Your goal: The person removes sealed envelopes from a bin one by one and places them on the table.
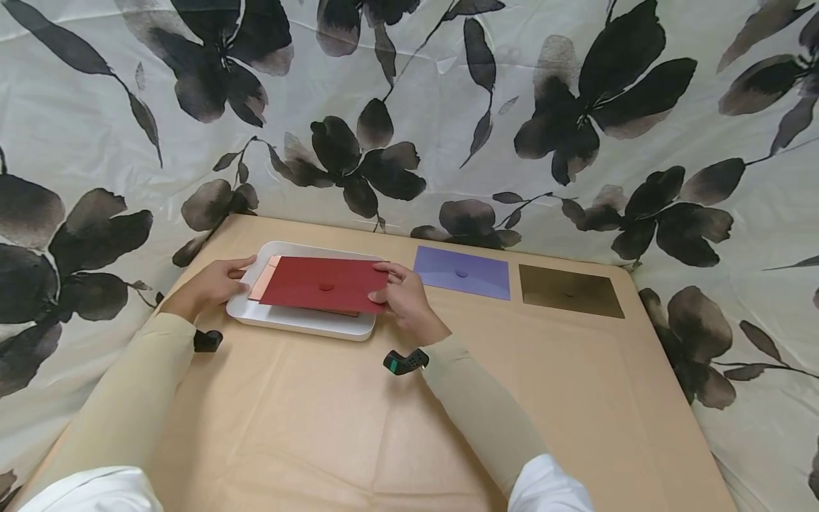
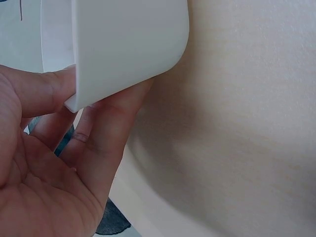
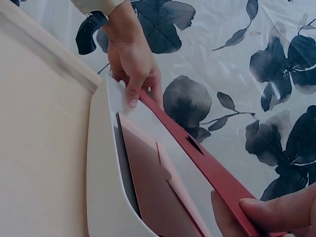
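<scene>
A red envelope (image 1: 313, 279) with a round flap closure is held above the white tray (image 1: 301, 326). My right hand (image 1: 409, 302) pinches its right end between thumb and fingers. With the thumb over the rim and the fingers underneath, my left hand (image 2: 54, 168) grips the tray's left end. Inside the tray lies a pink envelope (image 3: 148, 158), seen in the right wrist view with a dark edge under it. The red envelope covers most of the tray's contents in the head view.
To the right of the tray, a lavender envelope (image 1: 461, 272) and a dark gold envelope (image 1: 571, 291) lie flat along the table's far edge. The table (image 1: 409, 427) has a light wood-coloured surface. A white floral cloth (image 1: 461, 128) hangs behind it.
</scene>
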Tool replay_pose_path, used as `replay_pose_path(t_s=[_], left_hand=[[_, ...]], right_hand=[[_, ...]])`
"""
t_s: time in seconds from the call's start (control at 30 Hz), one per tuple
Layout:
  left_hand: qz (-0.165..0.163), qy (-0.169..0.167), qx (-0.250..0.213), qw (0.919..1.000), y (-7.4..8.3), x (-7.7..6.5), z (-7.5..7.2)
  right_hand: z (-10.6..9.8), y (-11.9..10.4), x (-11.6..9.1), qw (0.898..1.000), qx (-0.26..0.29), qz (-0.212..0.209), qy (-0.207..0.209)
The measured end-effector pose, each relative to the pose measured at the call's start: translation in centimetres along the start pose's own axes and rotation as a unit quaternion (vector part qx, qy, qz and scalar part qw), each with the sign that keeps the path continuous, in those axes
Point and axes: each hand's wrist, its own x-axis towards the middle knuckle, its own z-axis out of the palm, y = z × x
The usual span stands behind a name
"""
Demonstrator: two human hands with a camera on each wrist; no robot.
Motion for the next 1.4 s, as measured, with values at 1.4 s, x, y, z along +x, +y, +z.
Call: replay_pose_path(t_s=[1.4], left_hand=[[-0.015,-0.008,-0.023,0.9996,0.0,0.2,0.2]], right_hand=[[-4.4,0.0,-1.4,1.000,-0.003,0.002,0.005]])
